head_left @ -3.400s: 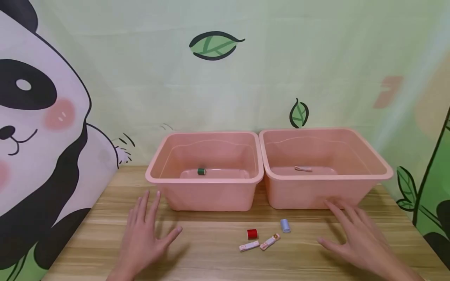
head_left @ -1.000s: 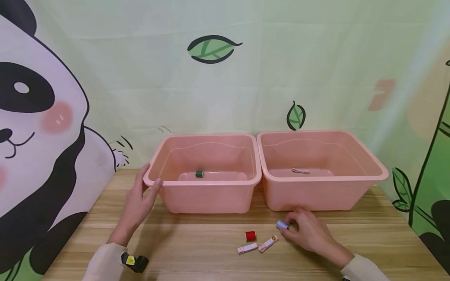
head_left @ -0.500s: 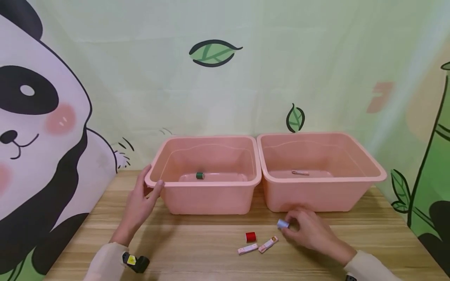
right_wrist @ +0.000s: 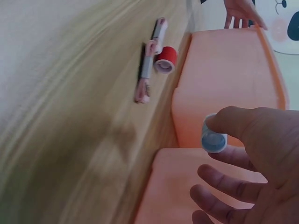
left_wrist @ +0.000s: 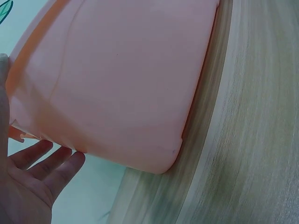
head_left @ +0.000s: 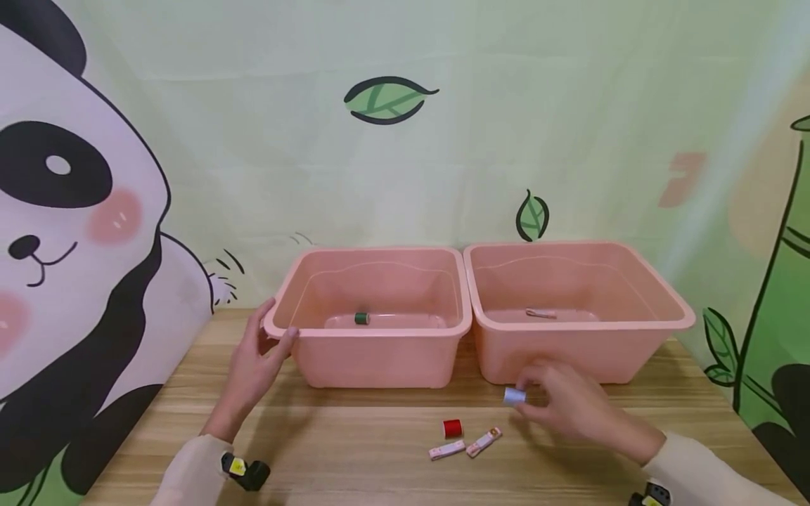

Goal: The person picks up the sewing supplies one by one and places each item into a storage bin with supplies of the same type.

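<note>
My right hand [head_left: 569, 404] pinches a light blue thread spool [head_left: 515, 396] between thumb and forefinger, in front of the right pink bin [head_left: 582, 351]. The right wrist view shows the spool [right_wrist: 214, 134] raised off the table, its end facing the camera. My left hand [head_left: 256, 365] grips the front left corner of the left pink bin [head_left: 380, 358], thumb at the rim and fingers against the outer side. On the table lie a red thread spool [head_left: 452, 428] and two small pink bundles with white bands, a left one [head_left: 446, 450] and a right one [head_left: 484, 442].
A green thread spool [head_left: 361, 318] lies inside the left bin. A similar slim pink bundle [head_left: 541, 313] is in the right bin. The bins stand side by side on the wooden table [head_left: 354, 457], before a panda-print cloth [head_left: 285, 161].
My left hand has moved up from the table to the left bin's corner. My right hand has come left, taken the blue spool and lifted it slightly.
</note>
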Action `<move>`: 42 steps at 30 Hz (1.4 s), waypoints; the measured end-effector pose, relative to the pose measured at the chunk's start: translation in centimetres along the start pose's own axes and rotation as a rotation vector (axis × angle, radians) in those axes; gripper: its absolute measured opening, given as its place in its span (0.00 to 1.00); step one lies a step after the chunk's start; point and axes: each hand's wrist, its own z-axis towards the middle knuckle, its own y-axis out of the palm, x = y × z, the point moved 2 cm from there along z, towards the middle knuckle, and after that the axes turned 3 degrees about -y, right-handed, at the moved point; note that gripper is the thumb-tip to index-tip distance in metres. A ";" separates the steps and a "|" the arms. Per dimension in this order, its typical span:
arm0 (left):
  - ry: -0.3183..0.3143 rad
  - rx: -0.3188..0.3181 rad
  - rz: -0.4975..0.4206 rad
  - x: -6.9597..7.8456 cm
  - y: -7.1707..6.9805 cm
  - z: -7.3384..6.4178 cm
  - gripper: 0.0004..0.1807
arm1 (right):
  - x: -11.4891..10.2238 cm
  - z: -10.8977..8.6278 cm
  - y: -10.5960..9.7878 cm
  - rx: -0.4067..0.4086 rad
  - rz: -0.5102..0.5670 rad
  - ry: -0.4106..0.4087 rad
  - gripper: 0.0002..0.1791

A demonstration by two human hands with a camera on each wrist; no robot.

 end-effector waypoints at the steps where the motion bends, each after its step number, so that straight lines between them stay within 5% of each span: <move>1: -0.001 -0.002 -0.005 0.0 0.0 0.0 0.42 | -0.1 0.1 -0.3 -0.004 -0.007 -0.011 0.11; 18: -0.046 -0.030 -0.035 0.1 -0.2 0.0 0.44 | -1.3 1.1 -2.7 -0.109 0.013 -0.097 0.10; 31: -0.057 -0.020 -0.039 0.0 -0.1 -0.1 0.44 | -2.8 3.1 -6.5 -0.332 0.228 -0.273 0.04; 42: -0.058 -0.014 -0.050 -0.1 0.0 -0.2 0.44 | -4.0 5.9 -9.7 -0.330 0.224 -0.303 0.08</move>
